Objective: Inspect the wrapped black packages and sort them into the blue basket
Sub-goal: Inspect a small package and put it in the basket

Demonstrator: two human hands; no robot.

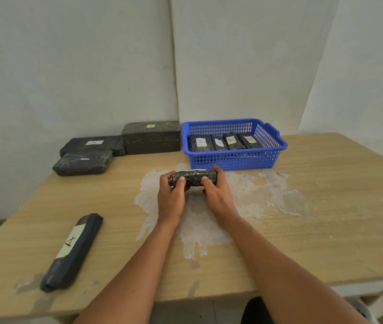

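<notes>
- The held package [194, 178] looks small, firm and brick-like; judging by how easily two hands lift it, it is probably light to moderate in weight.
- Its black plastic wrap is glossy and crinkled, so it may be a little slippery; taking it by both short ends, as now, seems the safest hold.
- The left hand [171, 195] grips the package's left end, its thumb curled onto the near face and its fingers wrapped behind.
- The right hand [217, 194] grips the right end the same way, thumb in front and fingers curled over the top and far side.
- The package is held lengthwise just above the middle of the surface [326, 218], close to the near wall of the blue basket [232, 160].
- A pale label edge shows along its top; the marking cannot be read from here.
- The blue basket stands toward the far edge and already holds four wrapped packages [224, 141] side by side, each with a white label marked "A".
- A long wrapped package [72, 252] with an "A" label lies near the front left corner, untouched.
- Three larger wrapped blocks [120, 146] sit along the far edge, left of the basket.
- Judged from this, inspection is in hand and placing comes next.
</notes>
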